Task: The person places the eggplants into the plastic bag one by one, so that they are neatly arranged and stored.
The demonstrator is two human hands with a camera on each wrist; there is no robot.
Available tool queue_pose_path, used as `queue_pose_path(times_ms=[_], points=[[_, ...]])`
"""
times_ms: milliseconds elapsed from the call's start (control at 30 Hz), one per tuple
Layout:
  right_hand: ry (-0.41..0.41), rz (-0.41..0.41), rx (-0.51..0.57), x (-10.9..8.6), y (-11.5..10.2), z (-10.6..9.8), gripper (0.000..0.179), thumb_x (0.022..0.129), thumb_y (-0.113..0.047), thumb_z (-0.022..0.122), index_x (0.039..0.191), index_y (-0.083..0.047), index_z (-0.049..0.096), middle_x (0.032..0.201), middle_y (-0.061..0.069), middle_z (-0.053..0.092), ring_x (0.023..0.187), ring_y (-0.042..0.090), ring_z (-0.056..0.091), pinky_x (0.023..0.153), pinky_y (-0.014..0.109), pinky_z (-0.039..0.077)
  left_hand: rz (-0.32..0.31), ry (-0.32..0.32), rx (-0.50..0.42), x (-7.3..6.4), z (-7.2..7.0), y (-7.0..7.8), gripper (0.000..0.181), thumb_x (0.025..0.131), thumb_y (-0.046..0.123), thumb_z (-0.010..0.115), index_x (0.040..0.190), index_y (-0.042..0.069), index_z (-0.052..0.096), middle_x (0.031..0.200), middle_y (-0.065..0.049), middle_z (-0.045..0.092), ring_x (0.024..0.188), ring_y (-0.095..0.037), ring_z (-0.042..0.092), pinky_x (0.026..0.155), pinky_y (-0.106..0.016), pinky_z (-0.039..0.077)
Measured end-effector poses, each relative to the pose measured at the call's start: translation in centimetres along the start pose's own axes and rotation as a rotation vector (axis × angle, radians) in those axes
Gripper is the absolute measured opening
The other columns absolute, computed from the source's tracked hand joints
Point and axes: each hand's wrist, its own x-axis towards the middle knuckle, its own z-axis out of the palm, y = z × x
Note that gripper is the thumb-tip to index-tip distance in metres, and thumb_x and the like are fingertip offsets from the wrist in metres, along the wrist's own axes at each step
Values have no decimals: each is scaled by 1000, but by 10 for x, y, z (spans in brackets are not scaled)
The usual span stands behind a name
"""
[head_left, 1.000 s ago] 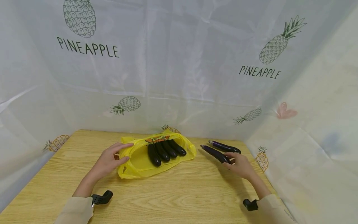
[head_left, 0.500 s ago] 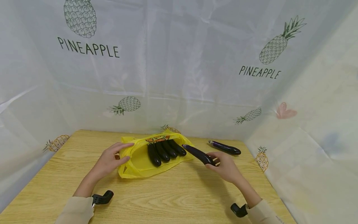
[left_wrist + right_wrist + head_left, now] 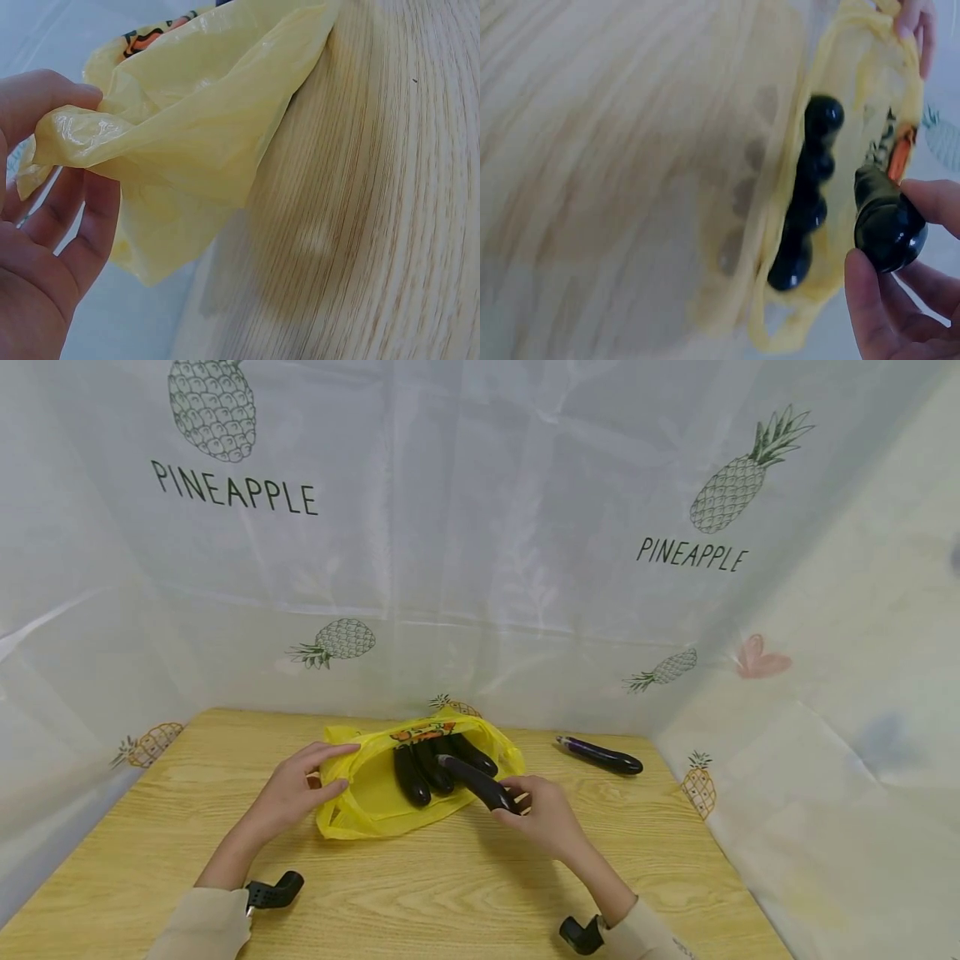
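A yellow plastic bag [image 3: 360, 818] lies on its side with its mouth facing the person. Inside it, several dark purple eggplants [image 3: 410, 777] lie side by side. My left hand [image 3: 288, 785] pinches the left edge of the bag's mouth; in the left wrist view the thin plastic [image 3: 172, 142] bunches between thumb and fingers. Held by its rounded end in my right hand [image 3: 547, 814], another eggplant [image 3: 480, 783] points its stem end into the bag's mouth, over the others. The right wrist view shows this held eggplant [image 3: 889, 232] end-on, thumb and fingers around it.
One more eggplant [image 3: 600, 755] lies at the back right of the wooden table [image 3: 420, 902]. White curtains with pineapple prints [image 3: 480, 568] stand behind the table and at its sides. Black wrist camera mounts [image 3: 275, 890] stick out from both sleeves.
My right hand has lifted the eggplant from the right side of the table and carried it left to the bag's mouth. My left hand stays on the bag's edge.
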Motion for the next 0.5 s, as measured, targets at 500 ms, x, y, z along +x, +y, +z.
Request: queue_pose_path(times_ms=[500], points=[[3,6,85,20,-35,59,44,89,-29,87,127,-10,77,104,4,74,79,11,69,70,27,57,1,3,1,0,1,-1,55,97,9,78,150,19,63,136,-7,64,96,-16,54,67,-26,50]])
